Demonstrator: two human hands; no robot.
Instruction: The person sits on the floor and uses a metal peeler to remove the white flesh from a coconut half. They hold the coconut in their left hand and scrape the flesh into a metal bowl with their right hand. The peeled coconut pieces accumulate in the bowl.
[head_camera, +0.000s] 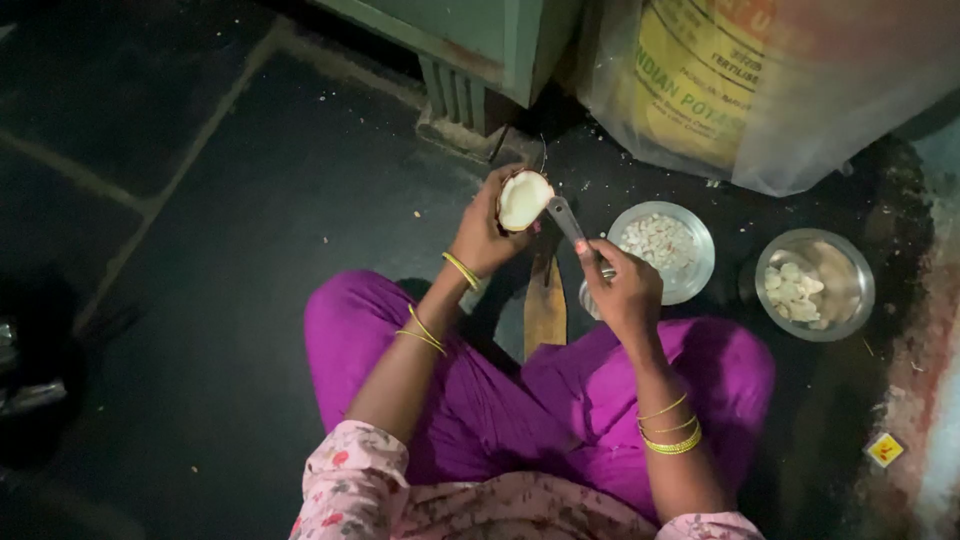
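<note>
- Coconut half (524, 199): it sits just above the centre of the view, cupped in the left hand (487, 232), with its white flesh turned toward the camera and toward 3 o'clock, where the tool comes in.
- Left hand: its fingers are closed around the brown shell from the 9 o'clock side and hold the half off the floor.
- Right hand (622, 288): it lies at 4 o'clock from the coconut, its fingers closed on the handle of a metal knife (565, 220).
- Key relation: the knife's long axis runs from 4 o'clock up to 10 o'clock, and its tip meets the coconut's rim on the 3 o'clock edge. The left hand is the nearer one, touching the shell; the right reaches it only through the blade.
- Wooden board (545, 305): it lies on the dark floor (250, 250) at 6 o'clock from the coconut, between the knees.
- Steel bowl (664, 250) of small white pieces: just at 3 o'clock of the right hand.
- Second steel bowl (815, 284), with larger pale chunks: farther out at 3 o'clock.
- A plastic-covered yellow sack (760, 90) stands at 1 o'clock.
</note>
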